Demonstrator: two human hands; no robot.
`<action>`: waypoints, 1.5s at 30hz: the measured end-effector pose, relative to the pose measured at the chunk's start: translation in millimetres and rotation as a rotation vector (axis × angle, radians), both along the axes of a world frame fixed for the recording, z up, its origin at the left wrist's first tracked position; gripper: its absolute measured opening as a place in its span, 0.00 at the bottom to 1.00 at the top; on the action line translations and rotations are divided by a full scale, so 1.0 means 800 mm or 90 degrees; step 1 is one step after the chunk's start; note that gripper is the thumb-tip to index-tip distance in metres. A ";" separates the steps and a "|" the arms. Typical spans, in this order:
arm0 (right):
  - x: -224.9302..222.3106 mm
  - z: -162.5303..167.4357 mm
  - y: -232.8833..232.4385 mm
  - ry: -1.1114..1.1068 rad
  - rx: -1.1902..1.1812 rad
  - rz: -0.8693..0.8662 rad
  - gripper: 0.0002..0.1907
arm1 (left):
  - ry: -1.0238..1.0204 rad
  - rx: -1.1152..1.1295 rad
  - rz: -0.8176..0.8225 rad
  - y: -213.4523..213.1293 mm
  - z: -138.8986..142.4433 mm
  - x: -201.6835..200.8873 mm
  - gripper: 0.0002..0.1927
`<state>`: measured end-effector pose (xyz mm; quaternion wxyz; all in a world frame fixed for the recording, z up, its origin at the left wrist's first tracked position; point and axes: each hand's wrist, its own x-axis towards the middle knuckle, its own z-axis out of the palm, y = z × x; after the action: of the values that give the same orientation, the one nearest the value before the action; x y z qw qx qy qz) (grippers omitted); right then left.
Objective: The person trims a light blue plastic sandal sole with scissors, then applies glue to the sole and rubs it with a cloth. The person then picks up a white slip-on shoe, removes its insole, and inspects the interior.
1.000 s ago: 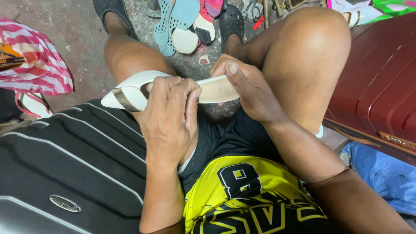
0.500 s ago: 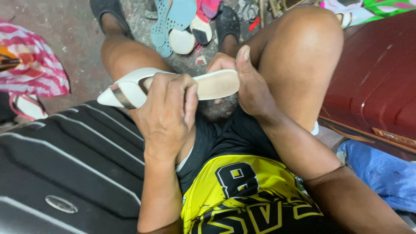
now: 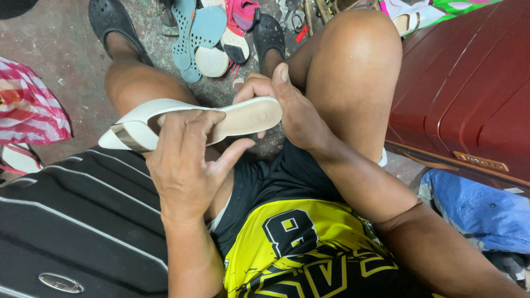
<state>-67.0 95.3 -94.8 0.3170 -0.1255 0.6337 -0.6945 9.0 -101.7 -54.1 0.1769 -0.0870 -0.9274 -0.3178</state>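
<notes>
Between the knees: a person sits with legs apart and holds a white sandal (image 3: 187, 118) sideways above the lap, insole facing up.
Left hand: the left hand (image 3: 185, 165) closes over the sandal's middle, fingers (image 3: 190, 124) laid across the insole beside the strap, thumb spread toward the heel end. This grip is firmly shut on the shoe.
Right hand: the right hand (image 3: 287, 107) cups the heel end, thumb upright along the far edge, fingers curled beneath. Its grip is also closed on the sandal.
Toe end: a metallic band (image 3: 127, 138) crosses the pointed toe at the left.
Floor: teal insoles (image 3: 193, 33), a pale sole (image 3: 212, 60) and a pink shoe (image 3: 245, 14) lie on the concrete floor (image 3: 61, 49) past the feet; a striped bag (image 3: 27, 105) lies at the left edge.
Sides: a black striped case (image 3: 72, 221) sits at the left, a dark red case (image 3: 464, 94) at the right.
Step in hand: judging by the hold, the insole is being pressed or checked along its length.
Next move: it seems to call for steady pressure with both hands while keeping the sandal level.
</notes>
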 end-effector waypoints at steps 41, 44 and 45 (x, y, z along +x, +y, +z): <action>0.002 0.018 -0.006 0.047 0.027 0.036 0.43 | -0.039 0.072 0.051 0.001 -0.002 0.011 0.28; 0.003 0.019 -0.006 0.051 0.034 0.035 0.43 | -0.046 0.066 0.042 0.000 0.003 0.008 0.27; 0.003 0.020 -0.007 0.051 0.038 0.034 0.43 | -0.051 0.063 0.039 0.000 0.005 0.007 0.27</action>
<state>-64.4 90.1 -78.8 0.3132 -0.1607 0.6626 -0.6611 14.6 -101.4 -50.5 0.1536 -0.0370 -0.9192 -0.3607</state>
